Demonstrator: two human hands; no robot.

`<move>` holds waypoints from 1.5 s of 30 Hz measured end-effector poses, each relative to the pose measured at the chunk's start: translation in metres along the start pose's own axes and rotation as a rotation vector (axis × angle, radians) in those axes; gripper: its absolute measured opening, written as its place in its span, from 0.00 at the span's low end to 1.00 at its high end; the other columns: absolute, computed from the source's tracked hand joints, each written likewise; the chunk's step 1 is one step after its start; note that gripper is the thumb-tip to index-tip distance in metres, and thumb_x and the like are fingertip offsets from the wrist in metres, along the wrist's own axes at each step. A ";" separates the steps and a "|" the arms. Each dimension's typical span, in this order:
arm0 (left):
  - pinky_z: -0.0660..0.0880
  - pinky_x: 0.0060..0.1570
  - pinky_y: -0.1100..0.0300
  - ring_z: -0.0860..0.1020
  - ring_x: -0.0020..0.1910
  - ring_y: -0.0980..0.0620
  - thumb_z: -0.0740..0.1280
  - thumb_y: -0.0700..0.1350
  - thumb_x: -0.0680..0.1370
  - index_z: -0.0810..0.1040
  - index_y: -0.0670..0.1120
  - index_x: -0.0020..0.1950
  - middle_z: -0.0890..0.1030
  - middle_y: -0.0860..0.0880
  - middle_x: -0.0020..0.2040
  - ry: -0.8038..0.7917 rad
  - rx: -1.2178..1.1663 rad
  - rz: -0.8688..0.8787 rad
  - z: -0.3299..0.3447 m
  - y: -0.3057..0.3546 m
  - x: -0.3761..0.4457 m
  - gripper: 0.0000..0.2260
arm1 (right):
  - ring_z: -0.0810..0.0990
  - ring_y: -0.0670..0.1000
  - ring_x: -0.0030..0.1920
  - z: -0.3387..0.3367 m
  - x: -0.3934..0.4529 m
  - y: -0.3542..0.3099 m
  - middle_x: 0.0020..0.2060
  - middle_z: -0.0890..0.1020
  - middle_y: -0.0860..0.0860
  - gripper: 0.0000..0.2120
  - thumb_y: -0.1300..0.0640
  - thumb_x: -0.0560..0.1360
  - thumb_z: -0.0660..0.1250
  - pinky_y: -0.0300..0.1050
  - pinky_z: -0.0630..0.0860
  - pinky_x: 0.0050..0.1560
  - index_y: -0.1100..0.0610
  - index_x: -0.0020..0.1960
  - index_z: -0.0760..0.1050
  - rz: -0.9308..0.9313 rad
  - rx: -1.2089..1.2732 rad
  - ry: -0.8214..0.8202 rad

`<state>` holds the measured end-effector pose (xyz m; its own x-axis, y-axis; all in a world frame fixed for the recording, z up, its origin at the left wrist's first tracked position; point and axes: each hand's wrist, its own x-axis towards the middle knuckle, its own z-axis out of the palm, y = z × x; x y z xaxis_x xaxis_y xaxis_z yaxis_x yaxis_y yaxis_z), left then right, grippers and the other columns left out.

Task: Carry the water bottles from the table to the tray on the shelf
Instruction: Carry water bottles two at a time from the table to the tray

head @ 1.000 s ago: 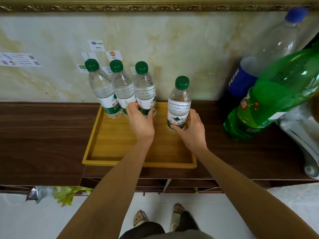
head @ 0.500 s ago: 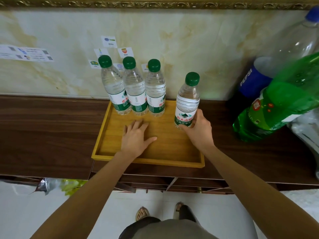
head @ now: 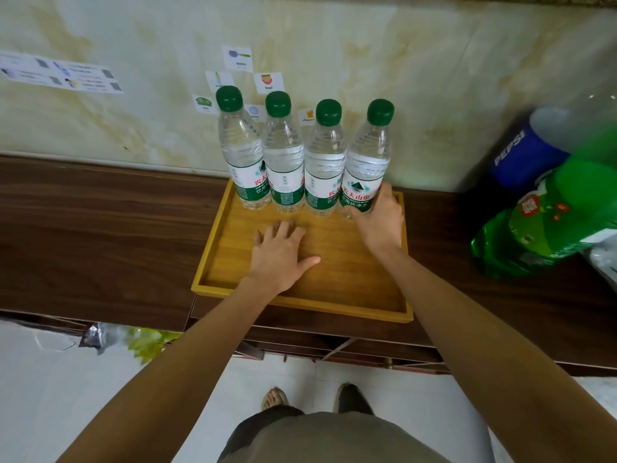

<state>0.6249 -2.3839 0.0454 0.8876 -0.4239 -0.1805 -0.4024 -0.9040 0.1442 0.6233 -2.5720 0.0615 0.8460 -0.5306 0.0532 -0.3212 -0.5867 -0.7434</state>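
Four green-capped water bottles stood upright in a row along the far edge of the wooden tray point(head: 334, 292), and the tray sat on the dark wooden shelf point(head: 100, 228) against the marbled wall. The right hand point(head: 379, 217) was wrapped round the lower body of the rightmost bottle point(head: 365, 162), fingers curled at the label, with that bottle standing just beside its neighbour, the third bottle point(head: 325, 162). The left hand point(head: 280, 255) lay flat on the bare tray floor, fingers spread and holding nothing, just in front of the second bottle point(head: 283, 155) and the leftmost bottle point(head: 240, 152).

By the look of it, this was the placing step: the fourth bottle was being settled into line. Whether its base was fully down could not be told (the fingers hid the bottom edge). The left palm seemed to be steadying the tray while that was done.

The next move called for a clean release: uncurl the right fingers without nudging the row, since the bottles stood tight together and one knock could topple several. The big green soda bottle point(head: 541, 222) and the Pepsi bottle point(head: 524, 152) loomed near on the right, so the withdrawal wanted to come straight back. No table showed in view, so whether more bottles remained could not be judged.
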 end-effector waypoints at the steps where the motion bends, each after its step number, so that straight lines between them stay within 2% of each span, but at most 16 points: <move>1: 0.58 0.72 0.39 0.60 0.74 0.42 0.58 0.67 0.77 0.61 0.52 0.76 0.63 0.47 0.74 0.004 0.004 0.004 0.000 0.000 0.000 0.32 | 0.77 0.53 0.61 0.000 0.001 0.000 0.59 0.80 0.54 0.29 0.55 0.68 0.78 0.45 0.74 0.57 0.59 0.63 0.69 -0.002 -0.004 -0.004; 9: 0.58 0.72 0.38 0.59 0.75 0.41 0.56 0.67 0.77 0.60 0.52 0.76 0.61 0.47 0.75 -0.011 0.031 0.019 0.000 -0.001 0.000 0.32 | 0.76 0.54 0.62 0.003 -0.004 -0.001 0.61 0.78 0.55 0.29 0.56 0.69 0.77 0.51 0.76 0.61 0.59 0.64 0.68 -0.007 -0.004 0.012; 13: 0.59 0.72 0.38 0.59 0.75 0.41 0.56 0.67 0.77 0.60 0.52 0.76 0.61 0.47 0.76 -0.021 0.041 0.026 -0.001 -0.002 0.000 0.32 | 0.76 0.55 0.63 0.005 -0.003 -0.005 0.61 0.77 0.55 0.29 0.59 0.68 0.77 0.53 0.75 0.62 0.59 0.64 0.68 0.046 0.018 -0.006; 15: 0.58 0.72 0.38 0.58 0.75 0.41 0.55 0.67 0.77 0.59 0.51 0.76 0.61 0.46 0.76 -0.029 0.040 0.030 0.000 -0.001 0.000 0.32 | 0.75 0.55 0.63 0.003 -0.002 -0.006 0.61 0.77 0.55 0.29 0.59 0.68 0.77 0.52 0.75 0.62 0.59 0.65 0.68 0.071 0.035 -0.032; 19: 0.57 0.73 0.38 0.58 0.76 0.41 0.57 0.66 0.78 0.59 0.51 0.77 0.61 0.46 0.76 -0.066 0.019 0.037 -0.007 -0.002 0.000 0.32 | 0.77 0.53 0.62 -0.006 -0.017 -0.006 0.62 0.78 0.54 0.29 0.55 0.72 0.73 0.42 0.73 0.55 0.60 0.69 0.67 0.094 0.047 -0.083; 21: 0.61 0.72 0.40 0.59 0.75 0.42 0.60 0.63 0.78 0.60 0.51 0.76 0.61 0.46 0.76 -0.096 -0.008 0.046 -0.016 -0.005 -0.001 0.30 | 0.75 0.52 0.65 -0.010 -0.033 -0.004 0.65 0.77 0.53 0.29 0.54 0.74 0.71 0.42 0.72 0.58 0.58 0.71 0.65 0.092 -0.005 -0.088; 23: 0.67 0.68 0.43 0.65 0.72 0.43 0.63 0.59 0.78 0.64 0.51 0.75 0.65 0.46 0.74 -0.114 -0.123 0.007 -0.025 -0.012 -0.004 0.27 | 0.77 0.51 0.63 -0.014 -0.049 -0.001 0.63 0.78 0.52 0.23 0.55 0.76 0.69 0.42 0.72 0.57 0.57 0.69 0.68 0.039 -0.090 -0.131; 25: 0.74 0.61 0.46 0.73 0.66 0.45 0.64 0.57 0.78 0.68 0.50 0.72 0.73 0.45 0.69 -0.076 -0.269 -0.052 -0.034 -0.021 -0.011 0.25 | 0.79 0.50 0.59 -0.017 -0.059 -0.006 0.59 0.80 0.51 0.17 0.57 0.77 0.67 0.40 0.74 0.55 0.56 0.65 0.72 -0.062 -0.141 -0.226; 27: 0.75 0.59 0.50 0.76 0.63 0.46 0.65 0.56 0.79 0.70 0.49 0.71 0.76 0.46 0.66 -0.014 -0.345 -0.118 -0.043 -0.030 -0.025 0.23 | 0.81 0.49 0.55 -0.012 -0.061 -0.021 0.56 0.81 0.51 0.13 0.59 0.77 0.67 0.39 0.76 0.54 0.56 0.62 0.74 -0.192 -0.176 -0.325; 30: 0.75 0.57 0.51 0.77 0.61 0.47 0.65 0.56 0.78 0.73 0.52 0.68 0.79 0.50 0.63 0.092 -0.417 -0.274 -0.057 -0.049 -0.062 0.20 | 0.81 0.50 0.52 0.009 -0.064 -0.058 0.51 0.82 0.51 0.10 0.59 0.77 0.67 0.46 0.79 0.54 0.56 0.58 0.76 -0.402 -0.191 -0.481; 32: 0.77 0.54 0.50 0.78 0.57 0.48 0.65 0.56 0.78 0.76 0.53 0.62 0.80 0.51 0.58 0.143 -0.418 -0.382 -0.059 -0.065 -0.097 0.15 | 0.81 0.50 0.50 0.031 -0.077 -0.086 0.50 0.82 0.50 0.11 0.57 0.77 0.66 0.48 0.78 0.54 0.55 0.59 0.76 -0.531 -0.228 -0.651; 34: 0.76 0.51 0.52 0.78 0.56 0.48 0.63 0.55 0.78 0.77 0.52 0.59 0.79 0.50 0.56 0.128 -0.345 -0.492 -0.054 -0.083 -0.140 0.13 | 0.80 0.51 0.50 0.057 -0.099 -0.112 0.49 0.82 0.50 0.11 0.56 0.78 0.65 0.48 0.78 0.53 0.54 0.59 0.75 -0.642 -0.304 -0.841; 39: 0.74 0.57 0.52 0.75 0.64 0.45 0.61 0.53 0.80 0.73 0.51 0.67 0.76 0.48 0.66 -0.067 -0.235 -0.816 -0.033 -0.127 -0.282 0.17 | 0.80 0.58 0.53 0.127 -0.196 -0.173 0.51 0.82 0.54 0.10 0.55 0.77 0.64 0.51 0.77 0.53 0.55 0.57 0.74 -1.052 -0.564 -1.121; 45: 0.72 0.57 0.54 0.73 0.66 0.46 0.60 0.53 0.81 0.67 0.50 0.73 0.74 0.48 0.67 -0.056 -0.262 -1.214 -0.009 -0.172 -0.471 0.20 | 0.77 0.59 0.60 0.187 -0.373 -0.240 0.59 0.79 0.55 0.12 0.56 0.76 0.61 0.50 0.73 0.57 0.55 0.59 0.73 -1.501 -0.619 -1.205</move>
<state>0.2777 -2.0282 0.1143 0.6411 0.6710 -0.3726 0.7343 -0.6774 0.0436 0.4650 -2.1189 0.0956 0.2426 0.9260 -0.2891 0.9163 -0.3166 -0.2453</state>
